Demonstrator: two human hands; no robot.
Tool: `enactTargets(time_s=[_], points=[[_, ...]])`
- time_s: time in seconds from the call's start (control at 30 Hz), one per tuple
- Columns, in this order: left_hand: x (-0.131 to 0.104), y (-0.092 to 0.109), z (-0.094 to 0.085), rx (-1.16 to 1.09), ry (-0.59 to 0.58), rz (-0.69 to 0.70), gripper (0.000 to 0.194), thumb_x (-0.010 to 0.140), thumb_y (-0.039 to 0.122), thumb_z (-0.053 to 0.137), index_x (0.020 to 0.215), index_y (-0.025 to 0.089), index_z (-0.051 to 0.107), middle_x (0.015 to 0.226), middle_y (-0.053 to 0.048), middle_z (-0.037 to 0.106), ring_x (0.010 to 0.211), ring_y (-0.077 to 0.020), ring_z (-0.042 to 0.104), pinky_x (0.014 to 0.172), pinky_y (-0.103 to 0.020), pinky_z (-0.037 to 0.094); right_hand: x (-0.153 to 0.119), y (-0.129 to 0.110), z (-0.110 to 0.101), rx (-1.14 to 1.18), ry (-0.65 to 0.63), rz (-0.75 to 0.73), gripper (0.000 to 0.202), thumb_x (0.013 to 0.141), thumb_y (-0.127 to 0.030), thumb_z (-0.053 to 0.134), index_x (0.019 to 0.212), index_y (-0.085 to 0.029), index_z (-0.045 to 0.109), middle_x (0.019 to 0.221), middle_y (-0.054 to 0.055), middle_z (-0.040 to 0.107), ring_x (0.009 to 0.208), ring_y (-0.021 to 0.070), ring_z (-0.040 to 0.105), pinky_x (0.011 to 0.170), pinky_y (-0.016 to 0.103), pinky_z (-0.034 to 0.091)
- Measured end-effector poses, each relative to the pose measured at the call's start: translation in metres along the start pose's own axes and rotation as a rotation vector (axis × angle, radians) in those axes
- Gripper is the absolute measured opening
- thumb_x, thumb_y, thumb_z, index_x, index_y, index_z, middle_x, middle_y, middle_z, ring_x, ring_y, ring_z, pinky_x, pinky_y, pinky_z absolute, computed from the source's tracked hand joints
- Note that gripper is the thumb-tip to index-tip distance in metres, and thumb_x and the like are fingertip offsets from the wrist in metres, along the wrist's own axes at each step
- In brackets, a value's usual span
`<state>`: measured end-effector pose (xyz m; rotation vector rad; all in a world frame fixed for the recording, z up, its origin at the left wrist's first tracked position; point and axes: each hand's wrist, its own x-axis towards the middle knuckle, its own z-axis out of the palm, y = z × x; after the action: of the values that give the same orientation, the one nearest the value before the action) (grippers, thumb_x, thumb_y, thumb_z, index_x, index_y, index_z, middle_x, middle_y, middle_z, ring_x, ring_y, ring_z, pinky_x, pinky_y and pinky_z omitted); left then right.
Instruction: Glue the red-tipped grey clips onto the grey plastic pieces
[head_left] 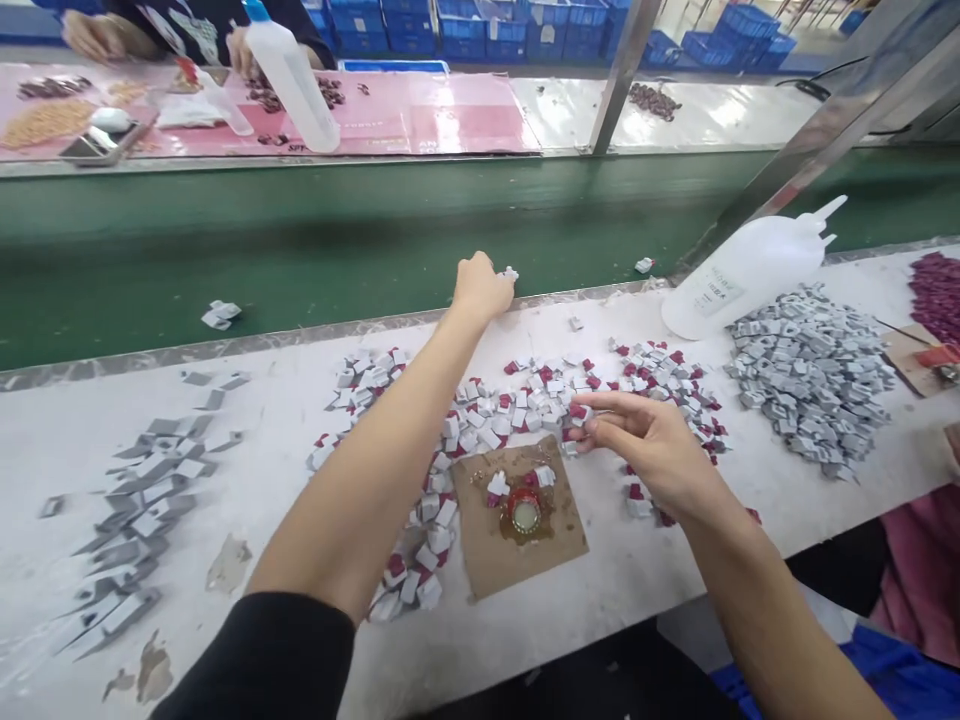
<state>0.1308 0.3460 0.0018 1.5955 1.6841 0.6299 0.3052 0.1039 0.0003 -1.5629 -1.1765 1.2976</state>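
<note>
My left hand (484, 287) reaches over the far edge of the white table, its fingers closed on a small white piece (510, 273) above the green belt (360, 230). Nearer to me, my right hand (637, 432) pinches a grey-and-maroon piece (579, 412) between thumb and fingers. Below it lies a brown cardboard square (480, 545) bearing a red-rimmed round cap (524, 512) in a wet stain, with two small pieces beside the cap. Many grey-and-maroon pieces (491, 415) are strewn around the cardboard.
Grey pieces form a pile (814, 375) at right and a looser spread (142, 500) at left. A white bottle (742, 275) leans by a metal post. Across the belt, a person's hands (101, 38) are over a pink-covered table (435, 115). Small pieces (221, 315) lie on the belt.
</note>
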Motion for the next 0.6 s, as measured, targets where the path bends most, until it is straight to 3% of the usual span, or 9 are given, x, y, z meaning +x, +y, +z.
enactTargets(time_s=[0.1, 0.23, 0.3, 0.43, 0.6], points=[[-0.042, -0.009, -0.024, -0.019, 0.014, 0.044, 0.039, 0.098, 0.013, 0.080, 0.136, 0.015, 0.073, 0.153, -0.024, 0.070, 0.132, -0.0354, 0.072, 0.118, -0.047, 0.054, -0.020, 0.008, 0.006, 0.072, 0.049, -0.025, 0.044, 0.094, -0.057, 0.097, 0.122, -0.024, 0.092, 0.089, 0.008, 0.090, 0.087, 0.0300, 0.090, 0.089, 0.051, 0.078], [-0.133, -0.041, -0.064, -0.043, 0.059, 0.133, 0.032, 0.103, 0.028, 0.076, 0.135, 0.021, 0.076, 0.149, -0.017, 0.076, 0.127, -0.0321, 0.076, 0.104, -0.042, 0.062, -0.040, 0.013, 0.013, 0.079, 0.111, -0.042, 0.039, 0.094, -0.056, 0.098, 0.117, -0.026, 0.093, 0.095, 0.007, 0.091, 0.091, 0.0295, 0.091, 0.087, 0.046, 0.079], [-0.184, -0.070, -0.083, -0.017, 0.175, 0.139, 0.033, 0.104, 0.038, 0.075, 0.133, 0.024, 0.079, 0.141, -0.013, 0.081, 0.123, -0.0314, 0.078, 0.099, -0.042, 0.064, -0.051, 0.016, 0.017, 0.039, 0.177, -0.067, 0.035, 0.095, -0.056, 0.097, 0.115, -0.027, 0.093, 0.101, 0.008, 0.092, 0.091, 0.0288, 0.090, 0.084, 0.043, 0.078], [-0.266, -0.144, -0.114, 0.174, 0.463, -0.067, 0.037, 0.099, 0.053, 0.073, 0.126, 0.028, 0.080, 0.128, -0.009, 0.082, 0.105, -0.0319, 0.080, 0.089, -0.047, 0.068, -0.073, 0.028, 0.019, -0.164, 0.264, -0.111, 0.030, 0.102, -0.058, 0.088, 0.112, -0.030, 0.094, 0.097, 0.006, 0.089, 0.078, 0.0266, 0.086, 0.075, 0.041, 0.075], [-0.314, -0.216, -0.146, 0.351, 0.685, -0.290, 0.038, 0.096, 0.047, 0.067, 0.124, 0.024, 0.075, 0.125, -0.018, 0.073, 0.132, -0.0429, 0.071, 0.111, -0.060, 0.064, -0.085, 0.056, 0.008, -0.477, 0.242, -0.255, 0.035, 0.103, -0.067, 0.080, 0.101, -0.033, 0.090, 0.104, 0.006, 0.090, 0.088, 0.0327, 0.086, 0.079, 0.046, 0.068]])
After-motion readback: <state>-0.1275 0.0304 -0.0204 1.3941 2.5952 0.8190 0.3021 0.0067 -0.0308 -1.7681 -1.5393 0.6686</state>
